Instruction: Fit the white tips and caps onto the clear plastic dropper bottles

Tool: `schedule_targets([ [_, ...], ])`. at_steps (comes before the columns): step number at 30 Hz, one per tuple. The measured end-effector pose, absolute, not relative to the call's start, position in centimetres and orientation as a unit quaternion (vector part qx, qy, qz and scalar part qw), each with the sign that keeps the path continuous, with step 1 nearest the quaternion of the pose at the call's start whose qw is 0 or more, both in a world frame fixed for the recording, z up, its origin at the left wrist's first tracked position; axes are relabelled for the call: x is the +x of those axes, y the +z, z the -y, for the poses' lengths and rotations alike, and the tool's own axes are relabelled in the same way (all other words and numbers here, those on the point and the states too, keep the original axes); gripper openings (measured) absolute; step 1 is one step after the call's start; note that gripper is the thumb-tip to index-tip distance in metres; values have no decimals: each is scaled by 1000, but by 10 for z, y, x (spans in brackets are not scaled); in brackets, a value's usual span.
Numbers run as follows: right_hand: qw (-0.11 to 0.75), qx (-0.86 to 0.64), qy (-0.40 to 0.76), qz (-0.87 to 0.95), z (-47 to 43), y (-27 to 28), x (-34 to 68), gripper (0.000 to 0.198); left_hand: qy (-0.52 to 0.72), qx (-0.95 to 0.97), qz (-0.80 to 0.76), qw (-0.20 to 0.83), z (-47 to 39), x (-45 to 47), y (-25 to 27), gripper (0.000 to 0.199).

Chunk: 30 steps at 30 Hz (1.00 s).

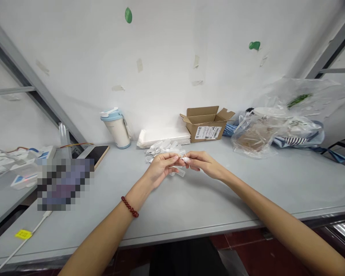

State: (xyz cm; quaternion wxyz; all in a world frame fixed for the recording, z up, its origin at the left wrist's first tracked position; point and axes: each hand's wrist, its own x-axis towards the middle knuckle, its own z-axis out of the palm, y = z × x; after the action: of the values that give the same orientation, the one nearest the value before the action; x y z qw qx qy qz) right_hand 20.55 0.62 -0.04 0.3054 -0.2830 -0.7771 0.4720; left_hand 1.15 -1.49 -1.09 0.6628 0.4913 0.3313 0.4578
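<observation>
Clear plastic tube (180, 172) sits pinched at mid-table between the left hand (160, 168) and right hand (202, 163), both closed on it and a small white cap (185, 158), just near of the heap of loose tubes (161, 148); seemingly mid-capping, needing steady alignment.

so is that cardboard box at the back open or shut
Open. The cardboard box sits by the wall with its top flaps folded up and outward. What is inside, cannot tell from this view.
</observation>
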Motion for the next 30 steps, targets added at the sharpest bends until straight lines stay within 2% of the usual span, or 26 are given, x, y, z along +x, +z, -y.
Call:
schedule_targets([
  [20, 307, -316, 473, 763, -3, 3, 204, 27, 470, 476, -340, 661, 15, 11, -9, 17],
  [30, 311, -310, 465, 769, -5, -1, 205, 27, 477, 494, -374, 623, 15, 10, -9, 17],
])
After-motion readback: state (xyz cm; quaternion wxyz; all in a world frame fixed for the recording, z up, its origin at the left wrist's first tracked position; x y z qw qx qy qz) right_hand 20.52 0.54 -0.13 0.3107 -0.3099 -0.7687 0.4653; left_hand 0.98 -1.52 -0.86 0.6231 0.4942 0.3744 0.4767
